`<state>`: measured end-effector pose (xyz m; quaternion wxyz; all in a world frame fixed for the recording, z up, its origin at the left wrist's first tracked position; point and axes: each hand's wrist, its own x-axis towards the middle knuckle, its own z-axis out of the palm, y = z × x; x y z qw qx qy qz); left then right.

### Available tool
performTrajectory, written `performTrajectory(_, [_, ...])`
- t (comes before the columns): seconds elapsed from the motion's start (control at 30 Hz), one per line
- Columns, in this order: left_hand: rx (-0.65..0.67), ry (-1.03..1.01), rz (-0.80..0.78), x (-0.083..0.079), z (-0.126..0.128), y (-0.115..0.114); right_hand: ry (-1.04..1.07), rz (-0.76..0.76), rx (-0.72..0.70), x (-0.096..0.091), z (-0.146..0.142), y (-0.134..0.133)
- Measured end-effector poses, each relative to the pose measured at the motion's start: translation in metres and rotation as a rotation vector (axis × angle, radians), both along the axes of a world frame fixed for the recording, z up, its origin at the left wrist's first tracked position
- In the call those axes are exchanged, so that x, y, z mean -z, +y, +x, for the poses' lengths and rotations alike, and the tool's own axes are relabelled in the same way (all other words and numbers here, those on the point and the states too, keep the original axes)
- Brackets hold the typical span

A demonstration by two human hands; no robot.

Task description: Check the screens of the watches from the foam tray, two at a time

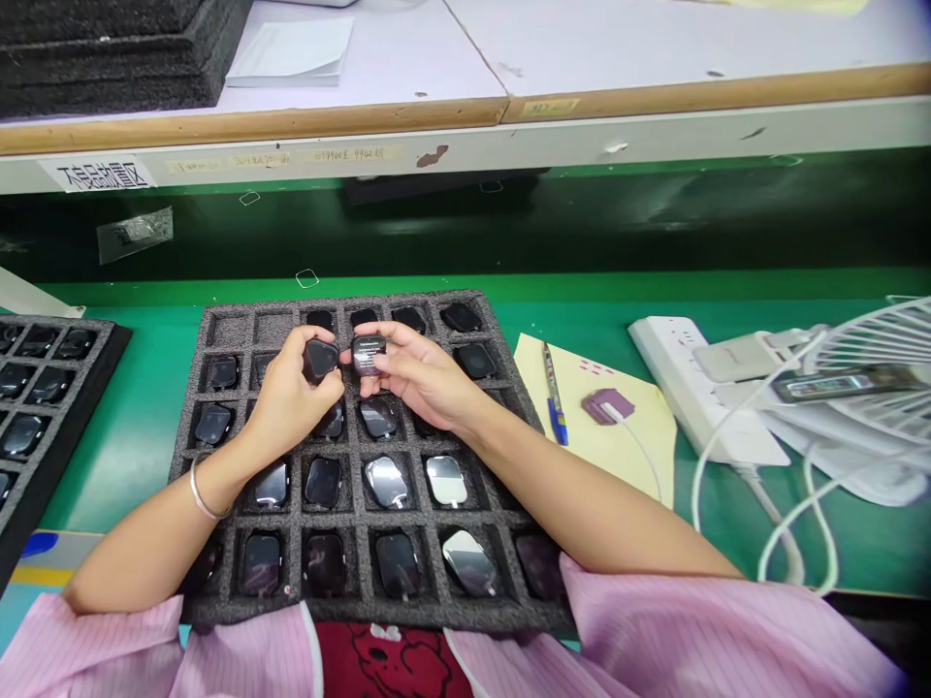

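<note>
Between the fingers of my left hand (295,388) is a dark smartwatch body (321,360), tilted. My right hand (418,373) pinches a second smartwatch body (368,355), whose lit screen shows lines of small white text. The two are held close together above a dark grey foam tray (291,519). Many of the tray's square pockets hold black watch bodies without straps, such as the watch (263,564) near the front edge. Some of their faces reflect white light. My hands and forearms hide part of the middle pockets.
A second foam tray (73,407) stands at the left. On the right lie a yellow sheet (582,456), a pen (554,393), a purple block (608,405) with a white cable, a white power strip (702,388) and a white fan (873,427). A shelf edge (407,116) crosses behind.
</note>
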<state>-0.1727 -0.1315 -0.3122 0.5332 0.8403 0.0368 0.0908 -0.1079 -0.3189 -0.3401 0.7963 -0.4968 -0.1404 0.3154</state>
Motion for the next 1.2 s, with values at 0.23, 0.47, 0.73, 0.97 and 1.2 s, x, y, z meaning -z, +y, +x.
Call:
performTrajectory(0.23, [-0.036,-0.061,0.017,0.0085,0.0009,0.0018,-0.075,-0.008,0.020,-0.0008,-0.0008,-0.0015])
performTrajectory(0.47, [-0.092,-0.096,0.052,0.0070,0.0005,0.0003,-0.107,-0.029,0.001,-0.0001,-0.0005,-0.0013])
performTrajectory(0.73, [-0.097,-0.090,0.031,0.0057,-0.0002,-0.0023,-0.123,-0.045,-0.001,-0.0012,-0.0016,-0.0014])
performTrajectory(0.97, [-0.110,-0.095,0.006,0.0052,-0.0012,-0.0039,-0.113,-0.049,-0.009,-0.0008,-0.0018,-0.0016])
performTrajectory(1.2, [-0.109,-0.122,0.020,0.0078,-0.0013,-0.0043,-0.119,-0.041,-0.015,-0.0012,-0.0017,-0.0013])
